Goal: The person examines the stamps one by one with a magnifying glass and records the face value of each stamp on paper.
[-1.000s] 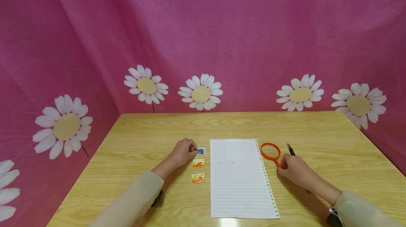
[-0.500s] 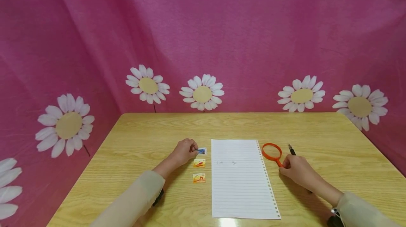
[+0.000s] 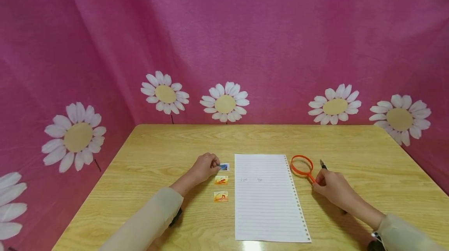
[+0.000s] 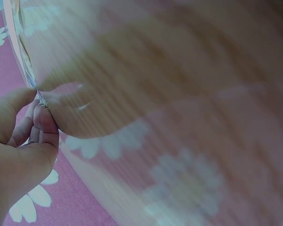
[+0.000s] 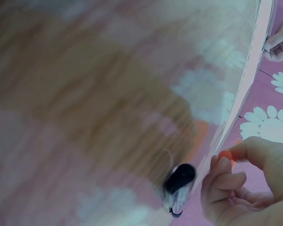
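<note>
My left hand [image 3: 204,167] pinches the left edge of a small blue picture stamp [image 3: 225,167] on the table; the left wrist view shows thumb and fingers [image 4: 46,120] together at its edge. Two yellow-and-red stamps [image 3: 221,180] lie in a column below it. My right hand [image 3: 334,188] pinches the handle of an orange-rimmed magnifying glass [image 3: 312,178], whose round lens points away to the upper left. In the right wrist view the orange handle end [image 5: 225,155] shows between thumb and fingers. Under the right hand lies a black fountain pen [image 3: 323,165], mostly hidden, nib outward.
A lined, punched sheet of paper [image 3: 271,212] with "120" and "80" handwritten lies between the hands. The wooden table [image 3: 259,136] ends at a pink curtain [image 3: 273,48] with daisies.
My right hand has shifted slightly right with the magnifying glass, whose ring now appears a little raised above its shadow. The left hand stays at the blue stamp. The head view turned slightly.
</note>
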`<state>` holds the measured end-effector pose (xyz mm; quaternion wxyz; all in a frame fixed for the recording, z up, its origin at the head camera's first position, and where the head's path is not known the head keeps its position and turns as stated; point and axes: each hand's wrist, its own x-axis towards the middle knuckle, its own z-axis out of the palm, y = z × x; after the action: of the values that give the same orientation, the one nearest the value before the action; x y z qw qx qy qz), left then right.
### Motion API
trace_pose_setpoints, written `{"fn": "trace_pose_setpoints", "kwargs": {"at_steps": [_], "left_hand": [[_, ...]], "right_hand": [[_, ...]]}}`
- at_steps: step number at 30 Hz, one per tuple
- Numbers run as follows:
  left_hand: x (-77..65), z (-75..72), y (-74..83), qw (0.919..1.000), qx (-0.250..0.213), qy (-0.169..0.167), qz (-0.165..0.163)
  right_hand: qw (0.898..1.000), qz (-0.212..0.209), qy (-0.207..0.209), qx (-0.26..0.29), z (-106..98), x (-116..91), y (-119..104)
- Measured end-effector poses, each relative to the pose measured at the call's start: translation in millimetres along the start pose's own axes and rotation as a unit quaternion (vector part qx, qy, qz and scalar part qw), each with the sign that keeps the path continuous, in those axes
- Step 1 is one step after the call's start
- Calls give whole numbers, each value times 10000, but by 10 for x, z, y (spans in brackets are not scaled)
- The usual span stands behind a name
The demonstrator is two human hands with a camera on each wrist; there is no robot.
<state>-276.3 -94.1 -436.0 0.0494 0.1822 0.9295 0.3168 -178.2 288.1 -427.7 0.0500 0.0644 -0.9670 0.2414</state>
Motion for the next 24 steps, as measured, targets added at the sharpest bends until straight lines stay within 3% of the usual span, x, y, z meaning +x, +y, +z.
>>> {"fn": "trace_pose_setpoints", "kwargs": {"at_steps": [24], "left_hand": [[1,-41,-11,9998,-130,-114,53]], "right_hand": [[9903,-1128,780,-227,25,96,12]]}}
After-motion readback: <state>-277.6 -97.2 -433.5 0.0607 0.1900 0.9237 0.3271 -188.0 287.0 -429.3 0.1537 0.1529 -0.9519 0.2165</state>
